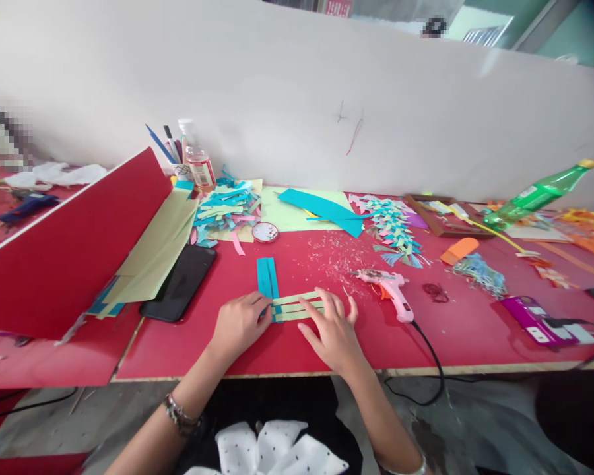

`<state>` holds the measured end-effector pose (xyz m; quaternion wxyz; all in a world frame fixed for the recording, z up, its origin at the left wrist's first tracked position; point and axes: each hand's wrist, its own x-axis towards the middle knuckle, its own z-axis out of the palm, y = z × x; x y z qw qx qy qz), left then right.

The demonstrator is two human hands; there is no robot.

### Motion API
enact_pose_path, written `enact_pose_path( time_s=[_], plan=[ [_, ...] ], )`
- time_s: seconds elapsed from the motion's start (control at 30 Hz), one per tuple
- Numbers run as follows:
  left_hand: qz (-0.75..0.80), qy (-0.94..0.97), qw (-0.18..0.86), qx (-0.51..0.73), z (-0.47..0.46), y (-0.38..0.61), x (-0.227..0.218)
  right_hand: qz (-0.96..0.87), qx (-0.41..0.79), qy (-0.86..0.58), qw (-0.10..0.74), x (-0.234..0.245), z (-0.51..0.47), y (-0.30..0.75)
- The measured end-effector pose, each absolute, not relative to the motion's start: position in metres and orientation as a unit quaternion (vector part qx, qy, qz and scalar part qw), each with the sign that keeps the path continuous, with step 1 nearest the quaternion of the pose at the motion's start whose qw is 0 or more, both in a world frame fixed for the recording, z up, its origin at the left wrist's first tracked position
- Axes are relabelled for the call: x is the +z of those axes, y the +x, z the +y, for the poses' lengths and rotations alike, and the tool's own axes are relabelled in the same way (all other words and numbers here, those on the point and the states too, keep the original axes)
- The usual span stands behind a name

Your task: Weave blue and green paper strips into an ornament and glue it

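Beyond dotted bow (pixel 280 440), pinched the pale strips (pixel 290 308) over blue strips (pixel 264 277) with left hand (pixel 241 323) and steadied them with right hand (pixel 333 332) spread, ungrasping, apparently to keep the crossing aligned.

The blue strips (pixel 263 274) and pale yellow strips (pixel 294 316) are matt paper. The smooth red tabletop (pixel 178 353) has a faint sheen. The pink glue gun (pixel 395 290) is plastic, the green bottle (pixel 534 196) glossy, see-through plastic; the brown tray (pixel 424 218), partly covered, is perhaps wood.
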<state>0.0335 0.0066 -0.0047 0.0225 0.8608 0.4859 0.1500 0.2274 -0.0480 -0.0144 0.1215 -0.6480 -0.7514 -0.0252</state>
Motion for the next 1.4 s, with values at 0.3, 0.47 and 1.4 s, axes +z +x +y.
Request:
enact_pose_path(
  time_s=[0.3, 0.47, 1.4],
  plan=[
    [0.482, 0.863, 0.017, 0.151, 0.006, 0.033, -0.005, -0.727, -0.036, -0.674, 0.129, -0.013, -0.048, 0.229],
    [0.479, 0.865, 0.02, 0.146, 0.005, 0.033, -0.005, -0.695, -0.067, -0.703, 0.137, -0.011, -0.048, 0.233],
    [0.408, 0.899, 0.068, 0.145, 0.013, 0.011, -0.012, -0.796, 0.077, -0.573, 0.18, 0.026, 0.004, 0.211]
  ],
)
